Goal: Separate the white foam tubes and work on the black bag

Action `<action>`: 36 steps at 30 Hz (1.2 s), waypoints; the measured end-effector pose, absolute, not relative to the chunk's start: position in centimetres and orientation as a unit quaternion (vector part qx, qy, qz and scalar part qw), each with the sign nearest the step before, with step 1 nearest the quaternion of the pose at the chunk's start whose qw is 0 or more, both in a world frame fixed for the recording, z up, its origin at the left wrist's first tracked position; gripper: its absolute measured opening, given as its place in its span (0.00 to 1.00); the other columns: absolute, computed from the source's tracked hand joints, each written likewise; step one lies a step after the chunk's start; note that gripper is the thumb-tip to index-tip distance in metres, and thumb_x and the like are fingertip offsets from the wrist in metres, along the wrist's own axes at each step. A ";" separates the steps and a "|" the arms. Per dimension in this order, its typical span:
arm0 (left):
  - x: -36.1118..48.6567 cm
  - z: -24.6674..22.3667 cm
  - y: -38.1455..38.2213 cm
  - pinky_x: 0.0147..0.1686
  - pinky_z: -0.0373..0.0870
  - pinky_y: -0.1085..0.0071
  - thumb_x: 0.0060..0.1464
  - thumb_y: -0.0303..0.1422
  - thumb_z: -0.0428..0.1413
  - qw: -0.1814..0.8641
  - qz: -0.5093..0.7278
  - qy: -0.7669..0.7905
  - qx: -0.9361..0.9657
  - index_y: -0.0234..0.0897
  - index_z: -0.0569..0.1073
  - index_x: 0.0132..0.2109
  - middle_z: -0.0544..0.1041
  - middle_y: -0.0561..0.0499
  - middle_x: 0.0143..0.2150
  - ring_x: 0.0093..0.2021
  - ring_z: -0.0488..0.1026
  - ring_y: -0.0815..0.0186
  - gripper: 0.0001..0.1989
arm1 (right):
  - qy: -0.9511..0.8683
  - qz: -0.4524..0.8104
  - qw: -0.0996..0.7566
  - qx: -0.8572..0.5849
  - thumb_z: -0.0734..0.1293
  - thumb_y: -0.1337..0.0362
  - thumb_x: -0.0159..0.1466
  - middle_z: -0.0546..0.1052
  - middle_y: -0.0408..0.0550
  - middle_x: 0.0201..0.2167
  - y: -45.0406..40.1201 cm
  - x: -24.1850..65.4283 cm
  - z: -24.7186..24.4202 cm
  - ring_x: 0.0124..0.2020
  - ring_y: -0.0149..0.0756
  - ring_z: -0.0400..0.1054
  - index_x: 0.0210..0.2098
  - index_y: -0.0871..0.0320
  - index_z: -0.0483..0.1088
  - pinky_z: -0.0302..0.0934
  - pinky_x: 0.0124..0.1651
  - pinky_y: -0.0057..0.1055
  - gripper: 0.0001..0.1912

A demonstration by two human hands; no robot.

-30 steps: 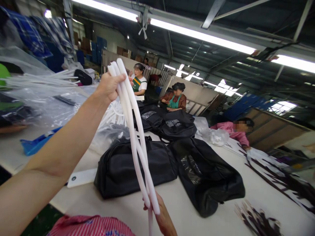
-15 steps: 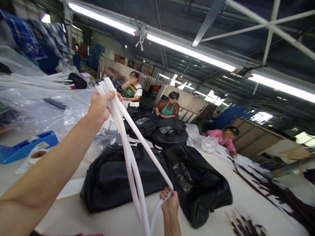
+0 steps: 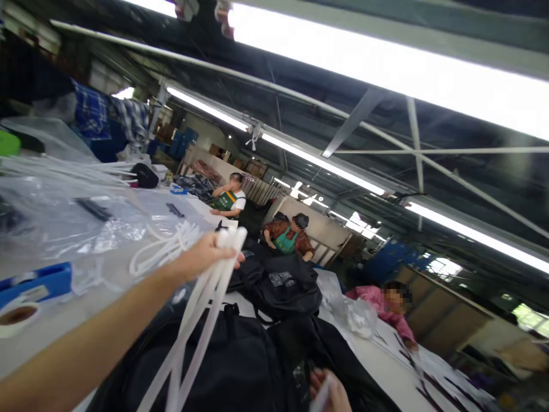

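My left hand (image 3: pixel 211 252) is closed round a bundle of white flexible tubes (image 3: pixel 205 312), just below their upper ends. The lengths hang down and left past the bottom edge of the view. At the lower edge, my right hand (image 3: pixel 337 396) has its fingers curled round a whitish piece that looks like part of a tube, though it is blurred and partly cut off. Beneath both hands lies a large black bag (image 3: pixel 227 355) with a clear plastic window near the right hand.
More black bags (image 3: pixel 281 280) lie beyond. At left are a blue tape dispenser (image 3: pixel 38 283), a tape roll (image 3: pixel 19 317), clear plastic sheeting (image 3: pixel 115 209) and looped white tubes (image 3: pixel 171 243). Several people sit across the table; a person in pink (image 3: pixel 384 309) reaches toward dark strips (image 3: pixel 422 377).
The view has tilted upward, so everything sits lower in it. My left hand has moved right and down in the picture with the tubes; my right hand has shifted right and down.
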State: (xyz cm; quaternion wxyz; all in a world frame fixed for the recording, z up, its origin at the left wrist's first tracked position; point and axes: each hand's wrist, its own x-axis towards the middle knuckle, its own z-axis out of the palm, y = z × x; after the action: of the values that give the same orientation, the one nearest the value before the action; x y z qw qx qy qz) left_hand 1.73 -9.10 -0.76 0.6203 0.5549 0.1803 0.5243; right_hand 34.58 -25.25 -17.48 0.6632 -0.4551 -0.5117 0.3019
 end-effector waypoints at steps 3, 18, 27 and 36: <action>9.4 -4.8 -12.8 0.35 0.72 0.62 0.36 0.36 0.67 0.670 0.408 0.178 0.593 0.34 0.79 0.34 0.81 0.46 0.32 0.34 0.78 0.54 0.15 | -0.391 0.233 0.729 -0.511 0.62 0.48 0.66 0.77 0.43 0.47 -22.9 30.5 -11.9 0.49 0.34 0.71 0.45 0.49 0.68 0.66 0.52 0.33 0.15; 11.6 -8.5 -13.6 0.33 0.68 0.71 0.33 0.31 0.64 0.686 0.444 0.198 0.542 0.32 0.75 0.26 0.73 0.54 0.23 0.28 0.71 0.65 0.09 | -0.567 0.165 0.595 -0.545 0.58 0.50 0.66 0.65 0.54 0.63 -18.6 21.1 -6.3 0.64 0.41 0.57 0.56 0.57 0.64 0.46 0.69 0.43 0.24; 5.8 -2.4 -7.8 0.36 0.76 0.64 0.38 0.28 0.62 0.664 0.528 0.180 0.498 0.31 0.73 0.40 0.78 0.48 0.28 0.31 0.79 0.59 0.17 | -0.467 0.410 0.459 -0.635 0.72 0.53 0.55 0.79 0.50 0.36 -28.9 22.2 -22.1 0.38 0.45 0.72 0.42 0.59 0.75 0.65 0.45 0.41 0.20; 1.3 -0.3 -4.5 0.44 0.79 0.54 0.41 0.26 0.60 0.606 0.614 0.219 0.456 0.32 0.73 0.37 0.78 0.48 0.28 0.32 0.79 0.57 0.12 | -0.292 0.531 0.499 -0.620 0.76 0.44 0.45 0.77 0.50 0.29 -36.1 22.7 -31.7 0.29 0.38 0.70 0.39 0.61 0.74 0.64 0.35 0.37 0.31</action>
State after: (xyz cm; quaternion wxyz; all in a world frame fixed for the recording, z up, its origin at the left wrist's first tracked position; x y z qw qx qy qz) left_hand 1.26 -4.52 -0.28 0.6062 0.4559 0.2194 0.6136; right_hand 22.69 -36.14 -31.73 0.4991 -0.6196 -0.2919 0.5308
